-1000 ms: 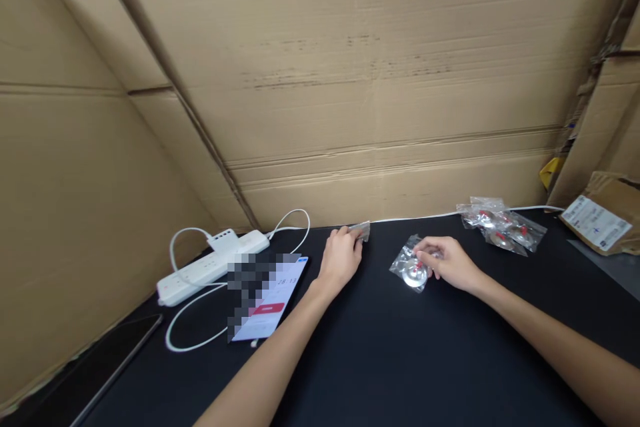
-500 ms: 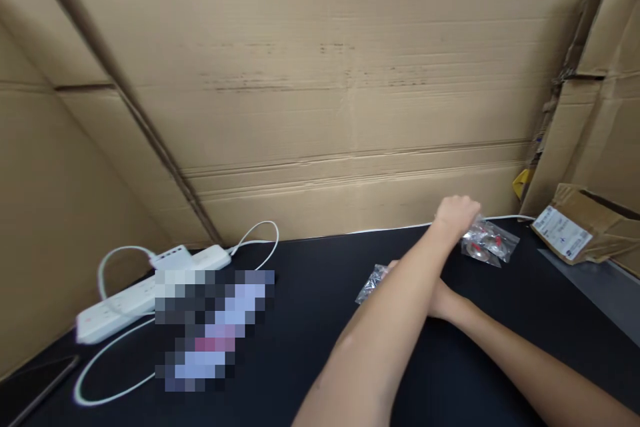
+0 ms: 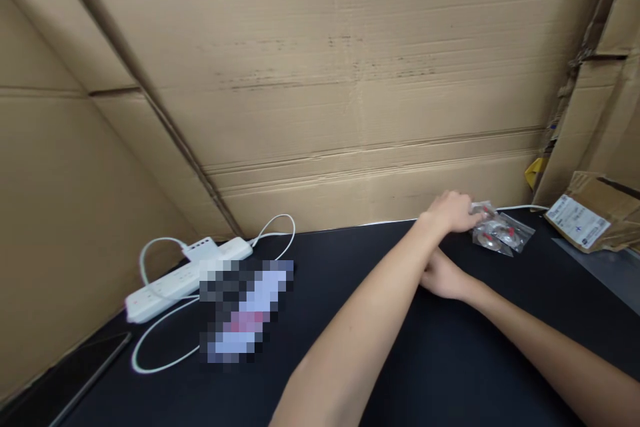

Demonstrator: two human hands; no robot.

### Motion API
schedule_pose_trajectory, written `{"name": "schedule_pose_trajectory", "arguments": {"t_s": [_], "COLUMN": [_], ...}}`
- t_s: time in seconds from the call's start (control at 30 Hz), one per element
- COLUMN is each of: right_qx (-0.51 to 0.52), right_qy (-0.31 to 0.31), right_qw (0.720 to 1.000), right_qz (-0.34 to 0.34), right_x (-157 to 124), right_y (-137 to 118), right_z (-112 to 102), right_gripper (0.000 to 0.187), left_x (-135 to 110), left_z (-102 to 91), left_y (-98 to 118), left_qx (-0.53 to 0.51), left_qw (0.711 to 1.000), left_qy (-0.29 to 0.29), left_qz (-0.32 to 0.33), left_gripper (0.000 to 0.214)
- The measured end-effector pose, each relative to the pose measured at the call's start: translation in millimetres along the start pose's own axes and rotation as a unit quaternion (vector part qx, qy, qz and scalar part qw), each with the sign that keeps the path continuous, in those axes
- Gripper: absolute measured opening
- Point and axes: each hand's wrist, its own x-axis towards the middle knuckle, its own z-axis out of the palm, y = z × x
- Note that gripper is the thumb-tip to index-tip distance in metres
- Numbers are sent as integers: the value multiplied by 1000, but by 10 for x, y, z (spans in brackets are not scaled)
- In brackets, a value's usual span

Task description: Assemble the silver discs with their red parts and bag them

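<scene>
My left hand (image 3: 451, 211) reaches to the back right, its forearm crossing over my right wrist area. Its fingers are apart, and a fingertip touches the near edge of a small pile of clear plastic bags (image 3: 505, 235) holding round metallic-looking pieces with red marks. Below it, my right hand (image 3: 444, 275) is curled closed low over the black table (image 3: 330, 293). The left forearm hides its fingertips, so what they hold cannot be made out.
An opened cardboard box (image 3: 605, 213) with a white label stands at the right by a grey sheet (image 3: 600, 273). At left lie a white power strip (image 3: 165, 290) with cables, a blurred-out item (image 3: 255, 313) and a dark flat device (image 3: 85, 373). Cardboard walls (image 3: 360, 100) enclose the table.
My right hand has shifted right; the clear bag seen by its fingers is now out of sight. My left hand has loosened from a fist beside the bags. The view has turned slightly left.
</scene>
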Motion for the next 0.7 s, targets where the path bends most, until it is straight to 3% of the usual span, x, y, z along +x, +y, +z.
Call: {"name": "schedule_pose_trajectory", "arguments": {"t_s": [0.1, 0.13, 0.27, 0.37, 0.4, 0.5, 0.6, 0.7], "right_qx": [16, 27, 67, -44, -72, -135, -190, -216], "right_qy": [-49, -16, 227, 436, 465, 477, 436, 381], "right_qw": [997, 997, 966, 892, 874, 856, 867, 886], "right_qz": [50, 67, 102, 109, 120, 146, 149, 149], "right_x": [100, 134, 127, -48, -110, -204, -112, 57], "right_y": [-9, 13, 291, 629, 734, 949, 1011, 973], "right_z": [-281, -443, -1293, -1813, -1909, -1952, -1760, -1495], "right_gripper": [21, 24, 26, 26, 27, 30, 30, 29], "left_x": [-42, -55, -120, -126, -109, -17, 41, -55], "left_z": [-81, -85, 41, 304, 411, 718, 899, 925], "left_y": [-250, -334, -557, -504, -444, -209, -26, -5], "left_qx": [-94, -103, -127, -146, -151, -170, -144, -108], "left_qw": [995, 993, 987, 982, 981, 977, 978, 983], "left_qy": [-6, 2, 38, 51, 52, 54, 72, 90], "left_qz": [-43, -52, -94, -104, -106, -118, -131, -117], "left_gripper": [53, 52, 62, 65, 68, 83, 81, 71]}}
